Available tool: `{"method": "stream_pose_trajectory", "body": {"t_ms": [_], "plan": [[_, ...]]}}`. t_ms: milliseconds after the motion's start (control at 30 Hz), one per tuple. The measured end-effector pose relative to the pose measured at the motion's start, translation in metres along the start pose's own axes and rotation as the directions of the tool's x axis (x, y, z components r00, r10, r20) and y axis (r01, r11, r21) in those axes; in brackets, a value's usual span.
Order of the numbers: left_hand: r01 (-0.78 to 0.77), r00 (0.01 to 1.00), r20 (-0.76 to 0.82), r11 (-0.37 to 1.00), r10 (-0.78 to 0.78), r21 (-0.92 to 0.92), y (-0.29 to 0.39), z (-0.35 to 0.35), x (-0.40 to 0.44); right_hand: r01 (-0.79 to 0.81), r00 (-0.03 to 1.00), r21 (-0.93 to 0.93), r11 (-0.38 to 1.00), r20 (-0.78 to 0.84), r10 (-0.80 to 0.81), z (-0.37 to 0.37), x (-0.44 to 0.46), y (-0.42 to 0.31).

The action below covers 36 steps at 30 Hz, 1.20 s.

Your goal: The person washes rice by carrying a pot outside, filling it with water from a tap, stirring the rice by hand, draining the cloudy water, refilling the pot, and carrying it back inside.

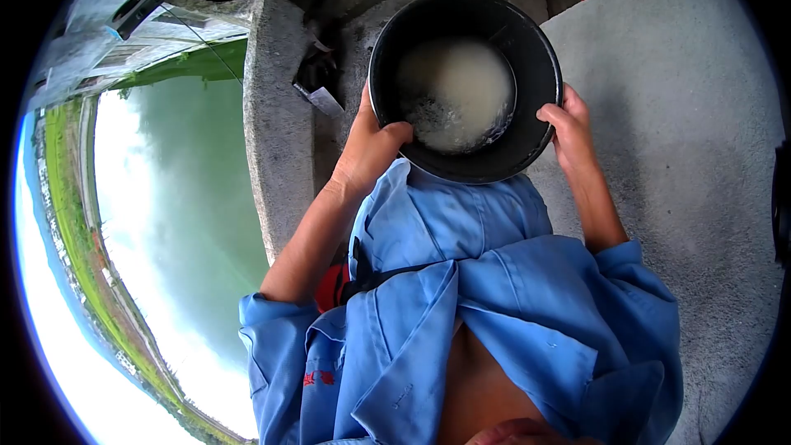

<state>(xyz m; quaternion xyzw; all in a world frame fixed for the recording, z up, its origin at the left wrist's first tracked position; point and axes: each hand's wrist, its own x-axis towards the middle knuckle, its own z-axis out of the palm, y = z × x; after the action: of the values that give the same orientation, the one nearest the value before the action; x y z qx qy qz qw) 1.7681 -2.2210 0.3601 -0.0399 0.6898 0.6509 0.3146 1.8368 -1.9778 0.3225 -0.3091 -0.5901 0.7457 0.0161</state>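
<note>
A round black bucket is held in front of my lap, its opening facing up toward me. Cloudy whitish liquid lies in the bottom, with some froth or bubbles along its lower edge. My left hand grips the left side of the rim, thumb over the edge and fingers hidden behind the wall. On the opposite side, my right hand is closed on the rim, also with its thumb on top. Below the bucket is my blue work clothing.
To the left runs a low concrete wall, with green water beyond it. A pale concrete slab extends on the right. Between wall and bucket lies a dark object with a light flat piece. Something red shows beside my waist.
</note>
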Motion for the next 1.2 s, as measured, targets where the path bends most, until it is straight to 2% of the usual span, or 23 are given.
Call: {"method": "stream_pose_trajectory", "body": {"t_ms": [67, 133, 233, 367, 533, 800, 900, 967, 1100, 1167, 1200], "plan": [[0.050, 0.999, -0.022, 0.999, -0.050, -0.002, -0.003, -0.003, -0.003, 0.055, 0.997, -0.086, 0.995, 0.053, -0.051, 0.000, 0.003, -0.002], [0.108, 0.993, -0.047, 0.991, -0.112, -0.083, -0.006, -0.004, -0.005, 0.064, 0.996, -0.123, 0.990, 0.063, -0.057, 0.004, 0.003, -0.009], [0.061, 0.997, -0.038, 0.985, -0.068, -0.160, -0.020, -0.007, -0.004, 0.067, 0.995, -0.193, 0.979, 0.086, -0.052, 0.010, 0.000, -0.023], [0.065, 0.998, -0.005, 0.983, -0.067, -0.173, -0.037, -0.011, -0.003, 0.084, 0.991, -0.268, 0.960, 0.121, -0.053, 0.015, -0.003, -0.035], [0.120, 0.989, -0.038, 0.930, -0.142, -0.348, -0.052, -0.009, -0.010, 0.134, 0.980, -0.324, 0.936, 0.185, -0.076, 0.023, 0.002, -0.043], [0.063, 0.981, -0.110, 0.806, -0.157, -0.588, -0.062, -0.019, -0.029, 0.175, 0.950, -0.423, 0.889, 0.310, -0.040, 0.059, 0.012, -0.061], [0.033, 0.979, -0.131, 0.756, -0.156, -0.653, -0.060, -0.029, -0.034, 0.248, 0.924, -0.447, 0.859, 0.374, -0.072, 0.081, 0.014, -0.070], [0.053, 0.977, -0.113, 0.719, -0.181, -0.693, -0.059, -0.038, -0.037, 0.396, 0.877, -0.458, 0.796, 0.446, -0.179, 0.098, 0.014, -0.077], [0.009, 0.984, -0.117, 0.689, -0.136, -0.725, -0.053, -0.065, -0.042, 0.470, 0.824, -0.440, 0.765, 0.528, -0.203, 0.141, 0.007, -0.096], [0.037, 0.991, -0.058, 0.663, -0.121, -0.748, -0.048, -0.082, -0.046, 0.546, 0.793, -0.492, 0.678, 0.564, -0.230, 0.164, 0.001, -0.103], [0.044, 0.991, -0.049, 0.656, -0.123, -0.754, -0.043, -0.093, -0.049, 0.531, 0.802, -0.521, 0.668, 0.564, -0.197, 0.177, 0.000, -0.107]]}}
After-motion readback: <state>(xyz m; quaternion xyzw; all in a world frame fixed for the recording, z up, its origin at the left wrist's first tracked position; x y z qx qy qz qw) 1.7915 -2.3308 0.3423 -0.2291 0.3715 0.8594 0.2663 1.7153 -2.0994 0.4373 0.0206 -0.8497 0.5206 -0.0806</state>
